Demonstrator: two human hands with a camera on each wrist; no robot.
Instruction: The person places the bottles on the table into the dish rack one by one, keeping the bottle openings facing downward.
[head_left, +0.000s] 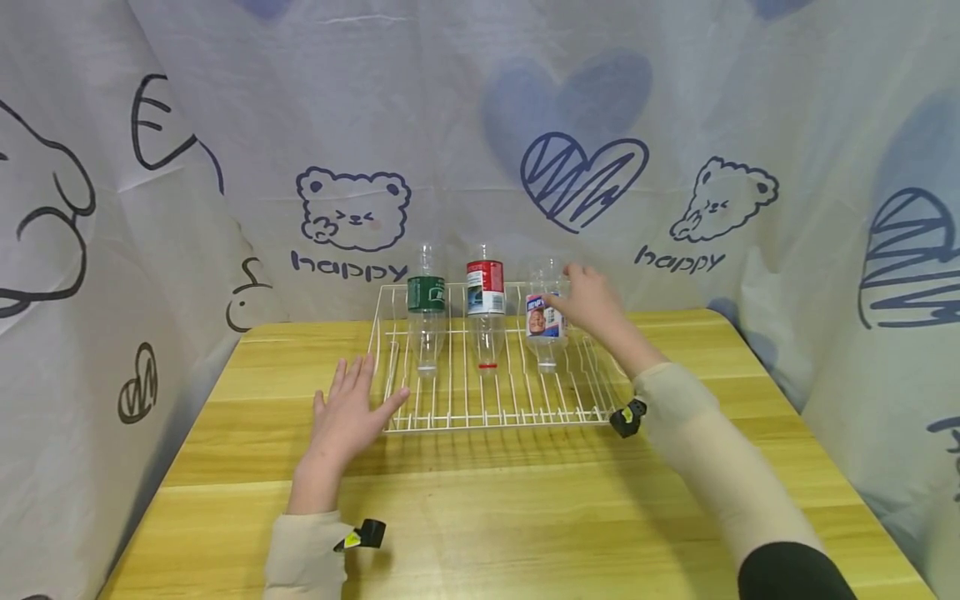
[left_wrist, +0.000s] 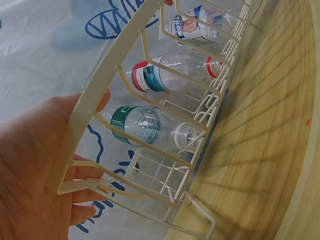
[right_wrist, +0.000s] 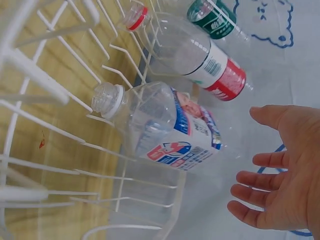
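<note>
In the head view, my left hand (head_left: pixel 347 417) is at the front-left corner of a white wire rack (head_left: pixel 495 427), fingers straight and thumb spread. Seen from the left wrist, the rack's rim crosses in front of that hand (left_wrist: pixel 37 145). My right hand (head_left: pixel 592 300) reaches behind the rack's right side, beside a clear bottle with a pink, white and blue label (head_left: pixel 543 318). The right wrist view shows this hand (right_wrist: pixel 285 170) with spread fingers, apart from that bottle (right_wrist: pixel 172 127), which stands upside down in the rack.
Two more clear bottles stand neck-down in the rack, one with a green label (head_left: pixel 426 295), one with a red and white label (head_left: pixel 485 287). The rack sits at the far side of a wooden table (head_left: pixel 487 517). A printed curtain (head_left: pixel 465 125) hangs close behind it.
</note>
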